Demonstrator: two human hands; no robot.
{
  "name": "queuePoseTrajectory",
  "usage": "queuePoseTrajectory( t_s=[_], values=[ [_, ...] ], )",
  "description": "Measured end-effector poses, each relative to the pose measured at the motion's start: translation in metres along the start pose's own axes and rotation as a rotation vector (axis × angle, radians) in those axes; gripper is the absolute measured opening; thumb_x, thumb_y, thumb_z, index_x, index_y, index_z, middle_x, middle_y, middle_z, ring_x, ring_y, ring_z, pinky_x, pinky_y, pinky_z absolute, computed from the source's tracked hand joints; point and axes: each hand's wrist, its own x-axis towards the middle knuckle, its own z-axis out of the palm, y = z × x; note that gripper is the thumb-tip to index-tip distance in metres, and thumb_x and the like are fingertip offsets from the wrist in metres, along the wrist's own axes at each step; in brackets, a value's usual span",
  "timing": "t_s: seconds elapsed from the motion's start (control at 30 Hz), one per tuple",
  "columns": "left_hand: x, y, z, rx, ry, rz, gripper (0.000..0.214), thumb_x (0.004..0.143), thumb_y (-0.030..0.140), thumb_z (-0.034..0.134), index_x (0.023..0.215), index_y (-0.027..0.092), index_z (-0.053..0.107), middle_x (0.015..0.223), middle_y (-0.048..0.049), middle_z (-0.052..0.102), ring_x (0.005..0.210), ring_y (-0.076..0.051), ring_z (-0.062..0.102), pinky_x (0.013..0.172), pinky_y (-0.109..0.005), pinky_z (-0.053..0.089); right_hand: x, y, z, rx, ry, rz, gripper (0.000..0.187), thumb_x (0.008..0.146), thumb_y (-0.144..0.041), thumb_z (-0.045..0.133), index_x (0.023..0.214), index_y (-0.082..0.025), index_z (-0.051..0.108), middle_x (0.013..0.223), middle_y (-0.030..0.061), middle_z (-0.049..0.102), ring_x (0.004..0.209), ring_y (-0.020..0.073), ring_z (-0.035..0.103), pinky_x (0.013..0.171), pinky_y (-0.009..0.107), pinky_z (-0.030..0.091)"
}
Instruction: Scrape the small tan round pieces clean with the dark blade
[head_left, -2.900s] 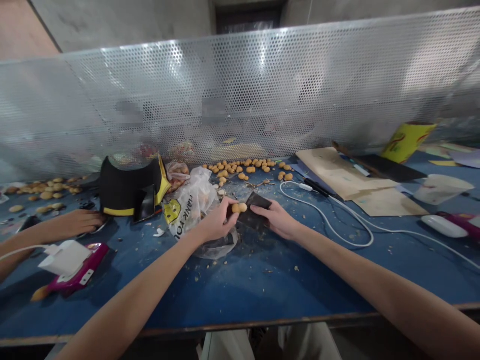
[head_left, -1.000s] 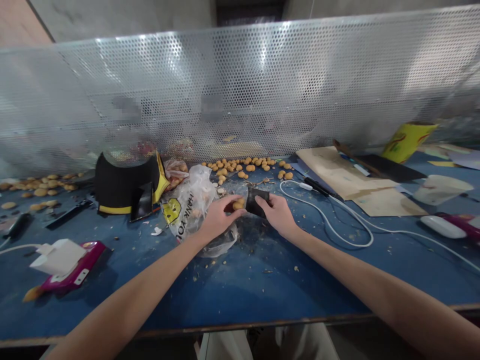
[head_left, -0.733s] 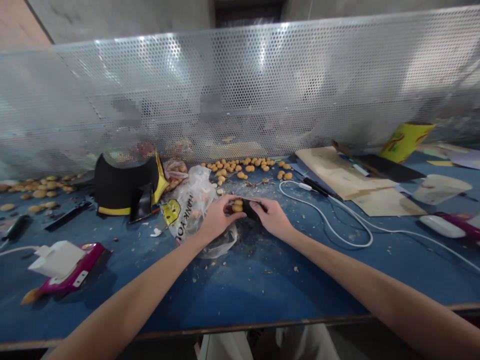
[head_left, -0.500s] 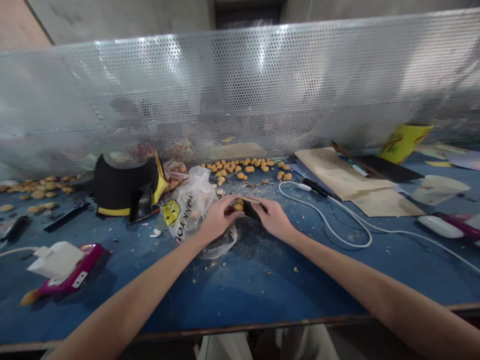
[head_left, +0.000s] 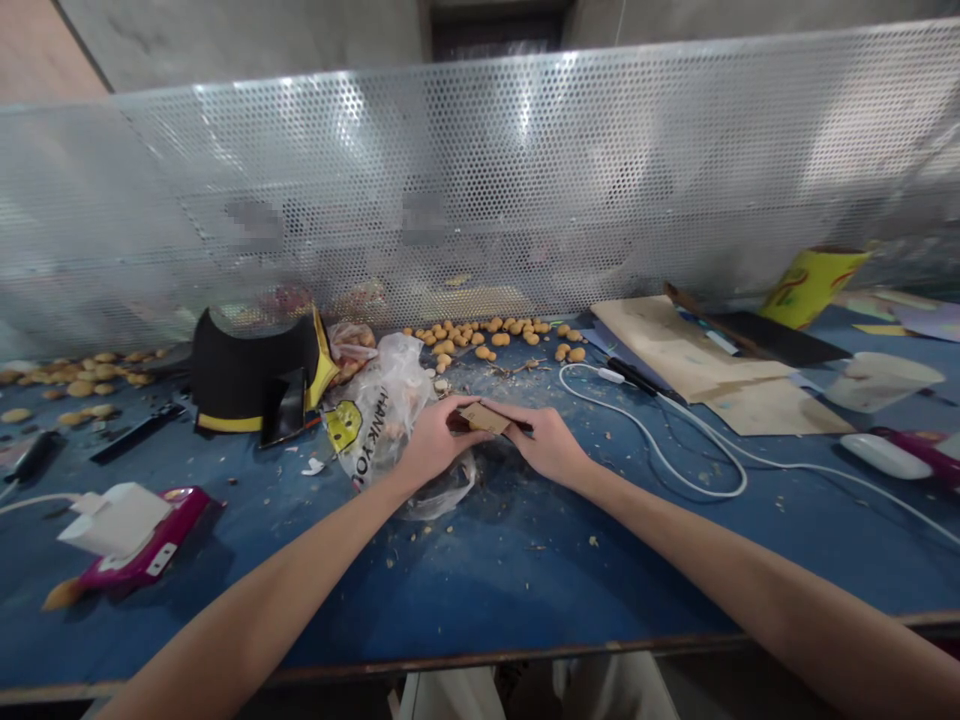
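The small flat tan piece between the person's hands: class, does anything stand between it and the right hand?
Nothing visible does. The small flat tan piece touches the right hand directly, and its other end meets the left hand. The crumpled clear plastic bag lies beyond the left hand, not between them.

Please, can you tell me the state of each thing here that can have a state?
Left hand, closed on the card's left end.
Right hand, closed on its right end.
Tan-and-black card, held flat between both hands.
Plastic "Thank you" bag, crumpled.
White cable, lying loose in loops.
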Motion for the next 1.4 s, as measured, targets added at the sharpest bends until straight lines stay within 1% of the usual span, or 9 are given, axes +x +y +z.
queuePoseTrajectory(
  t_s=[0.1, 0.2, 0.37, 0.63, 0.8, 0.97, 1.07, 1.27, 1.4],
  values=[
    [-0.0007, 0.0040, -0.0016, 0.063, 0.016, 0.019, 0.046, 0.072, 0.030, 0.080, 0.115, 0.019, 0.064, 0.105, -0.0076, 0.071, 0.092, -0.022, 0.070, 0.084, -0.037, 0.058, -0.0011, -0.0018, 0.0023, -0.072, -0.005, -0.009, 0.043, 0.092, -0.019, 0.051, 0.133, -0.028, 0.058, 0.124, 0.0002, 0.067, 0.112, 0.0219, 0.066, 0.097, 0.037, 0.053],
    [-0.0019, 0.0054, -0.0027, 0.127, 0.038, 0.008, 0.043, 0.072, 0.029, 0.079, 0.112, 0.018, 0.066, 0.101, -0.0068, 0.073, 0.088, -0.022, 0.070, 0.082, -0.037, 0.058, -0.0030, -0.0054, 0.0051, -0.190, -0.015, 0.007, 0.046, 0.091, -0.015, 0.051, 0.134, -0.028, 0.057, 0.119, 0.0029, 0.069, 0.101, 0.0239, 0.071, 0.089, 0.037, 0.056],
    [-0.0017, 0.0028, -0.0035, 0.074, 0.073, 0.003, 0.037, 0.074, 0.025, 0.076, 0.108, 0.015, 0.065, 0.096, -0.0069, 0.073, 0.084, -0.020, 0.071, 0.079, -0.035, 0.058, -0.0074, -0.0093, 0.0071, -0.295, -0.019, -0.019, 0.045, 0.092, -0.016, 0.049, 0.135, -0.026, 0.057, 0.115, 0.0048, 0.071, 0.095, 0.0249, 0.072, 0.083, 0.034, 0.057],
    [-0.0023, 0.0061, -0.0016, 0.107, 0.031, 0.024, 0.040, 0.071, 0.029, 0.080, 0.107, 0.017, 0.065, 0.095, -0.0052, 0.072, 0.084, -0.020, 0.069, 0.077, -0.033, 0.058, -0.0076, -0.0068, 0.0078, -0.279, 0.029, 0.000, 0.048, 0.090, -0.013, 0.047, 0.135, -0.026, 0.058, 0.116, 0.0029, 0.072, 0.097, 0.0241, 0.072, 0.084, 0.034, 0.055],
    [-0.0014, 0.0033, -0.0031, 0.063, 0.089, 0.032, 0.037, 0.075, 0.021, 0.075, 0.110, 0.015, 0.064, 0.098, -0.0070, 0.072, 0.087, -0.019, 0.070, 0.080, -0.033, 0.057, -0.0075, -0.0072, 0.0087, -0.286, 0.016, -0.038, 0.048, 0.090, -0.013, 0.046, 0.134, -0.028, 0.058, 0.117, 0.0025, 0.071, 0.099, 0.0236, 0.071, 0.085, 0.033, 0.056],
    [-0.0014, 0.0065, -0.0021, 0.126, 0.034, 0.053, 0.042, 0.072, 0.029, 0.080, 0.109, 0.017, 0.065, 0.098, -0.0059, 0.072, 0.087, -0.020, 0.069, 0.080, -0.033, 0.058, -0.0057, -0.0055, 0.0065, -0.278, 0.019, -0.018, 0.048, 0.090, -0.012, 0.045, 0.134, -0.026, 0.058, 0.117, 0.0029, 0.071, 0.098, 0.0236, 0.071, 0.087, 0.035, 0.055],
    [-0.0014, 0.0078, -0.0011, 0.076, 0.058, 0.033, 0.041, 0.073, 0.032, 0.079, 0.109, 0.017, 0.066, 0.099, -0.0063, 0.072, 0.086, -0.020, 0.070, 0.079, -0.033, 0.059, -0.0041, -0.0045, 0.0051, -0.261, 0.018, -0.027, 0.049, 0.089, -0.011, 0.046, 0.133, -0.028, 0.059, 0.119, 0.0011, 0.070, 0.102, 0.0227, 0.070, 0.089, 0.035, 0.055],
    [-0.0006, 0.0060, -0.0006, 0.072, 0.036, 0.038, 0.049, 0.068, 0.037, 0.083, 0.110, 0.018, 0.067, 0.096, -0.0067, 0.073, 0.083, -0.021, 0.071, 0.078, -0.035, 0.060, -0.0029, -0.0041, 0.0035, -0.234, 0.027, -0.017, 0.048, 0.089, -0.010, 0.045, 0.131, -0.028, 0.060, 0.118, 0.0007, 0.071, 0.101, 0.0220, 0.071, 0.089, 0.034, 0.055],
    [0.0005, 0.0030, -0.0024, 0.023, 0.076, -0.006, 0.048, 0.072, 0.038, 0.080, 0.112, 0.016, 0.066, 0.099, -0.0081, 0.073, 0.084, -0.021, 0.071, 0.078, -0.035, 0.060, -0.0040, -0.0061, 0.0015, -0.219, 0.025, -0.040, 0.046, 0.090, -0.011, 0.046, 0.129, -0.029, 0.062, 0.115, 0.0001, 0.072, 0.100, 0.0222, 0.071, 0.087, 0.034, 0.056]
  ],
)
